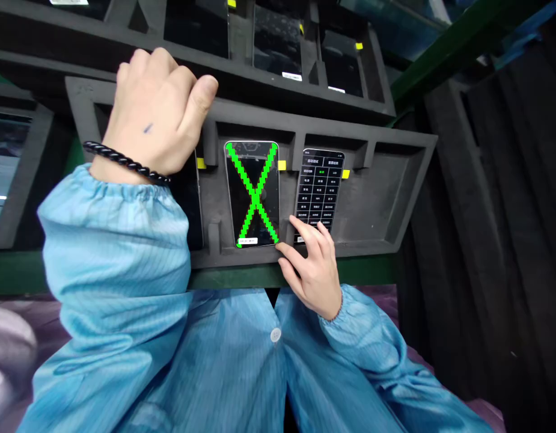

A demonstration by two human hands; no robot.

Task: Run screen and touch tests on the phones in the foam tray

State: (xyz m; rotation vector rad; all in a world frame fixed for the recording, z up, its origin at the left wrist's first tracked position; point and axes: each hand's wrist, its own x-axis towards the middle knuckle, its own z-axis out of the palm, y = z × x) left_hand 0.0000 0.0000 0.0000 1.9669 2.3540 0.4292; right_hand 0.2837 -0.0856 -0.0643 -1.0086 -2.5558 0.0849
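Grey tray [379, 204], green-crossed black phone [255, 193]; left hand [154, 114], grip unclear; right hand [314, 264] unclasped.

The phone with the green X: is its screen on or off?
On. The phone shows a bright green X stretching corner to corner across its dark display.

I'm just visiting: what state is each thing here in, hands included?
Near tray: holding phones.
Green-X phone: screen lit, face up.
Menu phone: screen on, button grid, one label green.
Leftmost phone: mostly hidden, visible strip dark.
Far-tray phone: screen dark.
Left hand: over the near tray, fingers curled, undersides hidden.
Right hand: fingers spread by both lit phones' lower ends, contact unclear.
Bracelet: worn on the left wrist.
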